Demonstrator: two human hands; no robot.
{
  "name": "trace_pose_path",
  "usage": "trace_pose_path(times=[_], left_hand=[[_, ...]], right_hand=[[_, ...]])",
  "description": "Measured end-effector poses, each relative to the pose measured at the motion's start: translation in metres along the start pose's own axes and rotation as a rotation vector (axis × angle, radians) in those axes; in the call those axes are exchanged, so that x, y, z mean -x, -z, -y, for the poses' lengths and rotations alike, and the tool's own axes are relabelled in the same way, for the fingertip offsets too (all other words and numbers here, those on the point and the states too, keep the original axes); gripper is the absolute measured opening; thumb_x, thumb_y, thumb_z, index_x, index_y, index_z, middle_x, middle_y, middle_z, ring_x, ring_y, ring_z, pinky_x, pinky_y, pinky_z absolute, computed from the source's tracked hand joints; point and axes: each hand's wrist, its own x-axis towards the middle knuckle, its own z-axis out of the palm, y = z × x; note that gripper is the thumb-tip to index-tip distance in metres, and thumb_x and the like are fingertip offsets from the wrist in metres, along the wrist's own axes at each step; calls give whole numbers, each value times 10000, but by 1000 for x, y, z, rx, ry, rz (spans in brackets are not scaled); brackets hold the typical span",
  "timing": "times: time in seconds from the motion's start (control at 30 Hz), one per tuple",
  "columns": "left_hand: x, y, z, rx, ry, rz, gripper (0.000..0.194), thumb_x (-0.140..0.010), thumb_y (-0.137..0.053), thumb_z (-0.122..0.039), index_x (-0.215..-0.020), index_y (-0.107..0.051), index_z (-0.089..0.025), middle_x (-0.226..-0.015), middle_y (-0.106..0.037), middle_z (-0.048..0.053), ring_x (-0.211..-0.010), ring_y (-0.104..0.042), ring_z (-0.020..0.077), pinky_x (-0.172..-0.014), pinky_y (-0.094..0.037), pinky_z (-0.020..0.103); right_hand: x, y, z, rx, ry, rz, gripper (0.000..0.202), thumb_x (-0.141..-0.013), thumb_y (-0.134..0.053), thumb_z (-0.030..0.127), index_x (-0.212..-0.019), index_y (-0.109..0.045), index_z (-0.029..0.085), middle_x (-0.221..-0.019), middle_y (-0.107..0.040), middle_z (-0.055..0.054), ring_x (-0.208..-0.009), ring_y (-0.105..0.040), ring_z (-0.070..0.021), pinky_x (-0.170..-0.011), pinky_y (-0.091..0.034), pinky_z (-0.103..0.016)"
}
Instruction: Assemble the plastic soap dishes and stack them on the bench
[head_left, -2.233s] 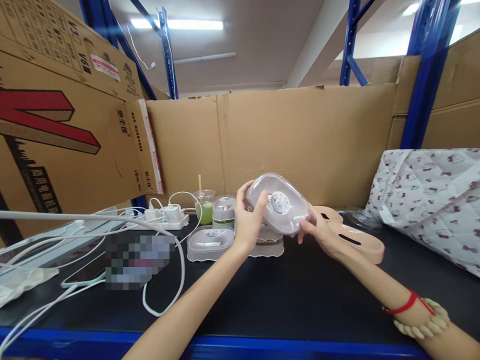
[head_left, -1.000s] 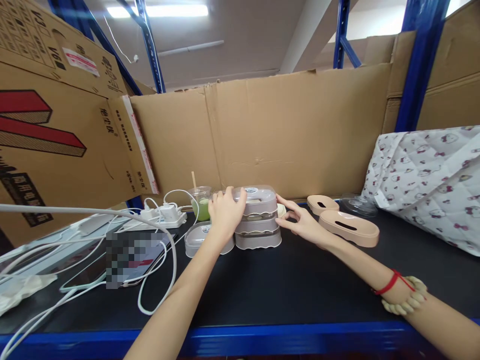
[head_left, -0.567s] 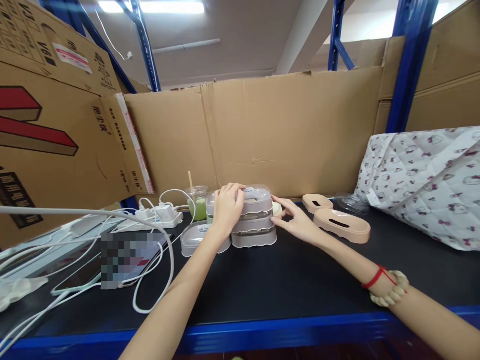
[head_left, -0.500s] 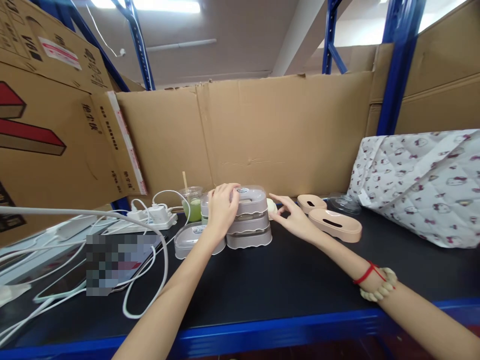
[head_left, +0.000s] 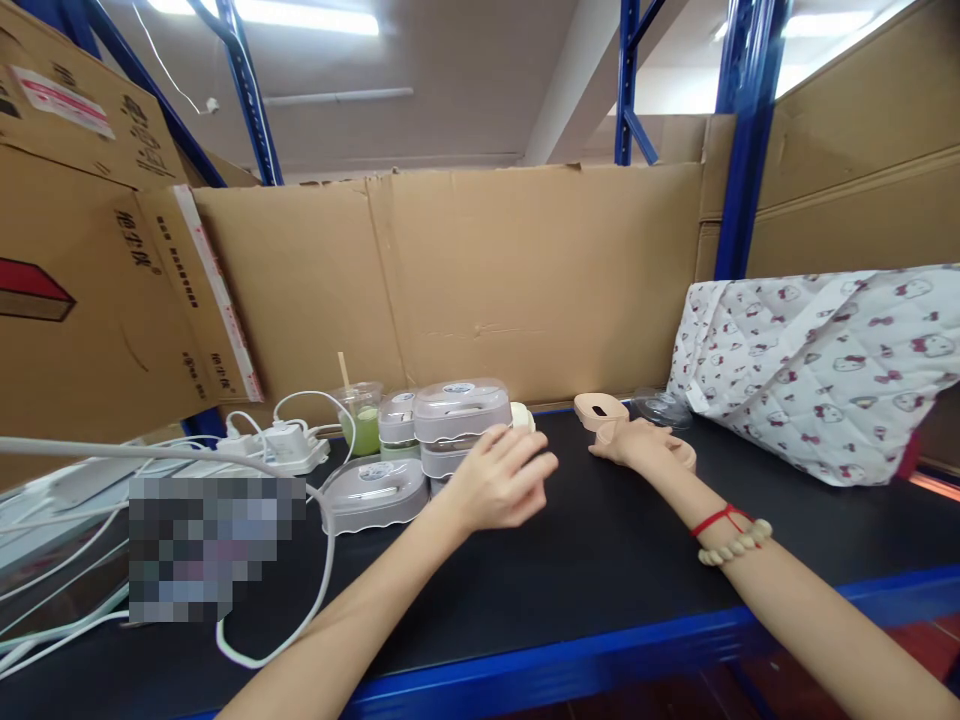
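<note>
A slim left forearm (head_left: pixel 375 600) that shows bare, a right wrist (head_left: pixel 701 500) that wears two bracelets, a thin red cord (head_left: pixel 709 521) nearer the right hand (head_left: pixel 630 442), rounded pale beige beads (head_left: pixel 735 546) just behind it.

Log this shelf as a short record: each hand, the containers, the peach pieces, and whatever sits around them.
left hand: nothing held, in front of the gray container stack; contact unclear
right hand: over the larger peach piece; grip unclear
smaller peach piece: behind the right hand, slot showing
single gray container: clear lid on, left of the stack
drink: green, in a clear cup with a straw
far right: white patterned bag
</note>
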Motion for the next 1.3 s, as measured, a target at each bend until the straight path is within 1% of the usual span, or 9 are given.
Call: trace_pose_path(times=[0.17, 0.27, 0.4, 0.53, 0.73, 0.87, 1.03, 1.17, 1.3], left_hand=[[2, -20, -23, 122, -142, 69, 234, -821, -365, -136, -796, -596, -160, -778, -632, 60, -711, -549, 155, -672, -395, 278], [4, -28, -30, 217, -76, 151, 208, -822, -367, -138, -801, -571, -167, -769, -615, 44, -666, -529, 137, -657, -397, 272], [5, -34, -33, 334, 24, 209, 188, -807, -371, -129, -763, -546, -185, -727, -605, 15, -649, -528, 123, -662, -407, 251], [6, -37, -34, 395, 83, 212, 197, -795, -365, -117, -730, -537, -190, -688, -596, 10, -646, -532, 125, -665, -424, 240], [7, -38, -27, 379, 88, 180, 210, -783, -360, -132, -709, -549, -188, -654, -591, 22, -620, -530, 133, -611, -436, 244], [9, -36, -20, 428, 220, 116, 219, -769, -360, -143, -686, -558, -186, -637, -600, 24, -605, -529, 129, -579, -439, 236], [8, -36, -21, 679, 682, 108, 185, -757, -433, -221, -696, -604, -190, -618, -612, 6, -524, -509, 108, -501, -431, 224], [3, -35, -23, 1026, 1043, 46, 387, -804, -439, -445, -647, -644, -157, -665, -655, 63, -517, -558, 127, -419, -420, 222], [-1, -33, -23, 1323, 1233, 56, 506, -770, -504, -562, -903, -679, -107, -871, -699, 123, -552, -631, 147, -416, -457, 225]], right_hand=[[16, 1, 13, -12, 297, -128, 637, -739, -528, 608, -1138, -621, 120, -1034, -651, -260, -1002, -592, -407, -814, -386, -611], [28, 0, 26, -51, 536, -235, 557, -819, -495, 408, -1291, -496, 110, -1252, -560, -225, -1170, -509, -340, -964, -333, -534], [31, -11, 43, -47, 923, -307, 507, -801, -405, 111, -1301, -480, 160, -1377, -478, -128, -1265, -433, -235, -1037, -292, -449], [25, -24, 54, 33, 1079, -329, 519, -768, -399, 24, -1261, -508, 139, -1363, -490, -140, -1293, -402, -237, -1033, -292, -451], [18, -20, 43, 110, 960, -320, 286, -786, -518, 122, -1048, -625, 161, -1079, -660, -140, -1040, -569, -260, -900, -371, -405], [16, -9, 33, 104, 891, -325, 165, -793, -514, 118, -868, -655, 156, -948, -670, -142, -910, -584, -251, -828, -382, -380], [18, -2, 31, 33, 861, -370, 227, -807, -437, 80, -850, -642, 167, -939, -651, -127, -890, -571, -228, -776, -387, -337], [19, 1, 26, -290, 705, -507, 206, -786, -431, 102, -861, -606, 181, -941, -633, -92, -799, -574, -200, -671, -393, -289], [17, 5, 13, -534, 545, -608, 151, -746, -428, 116, -729, -544, 212, -916, -612, -33, -697, -563, -157, -581, -351, -254]])
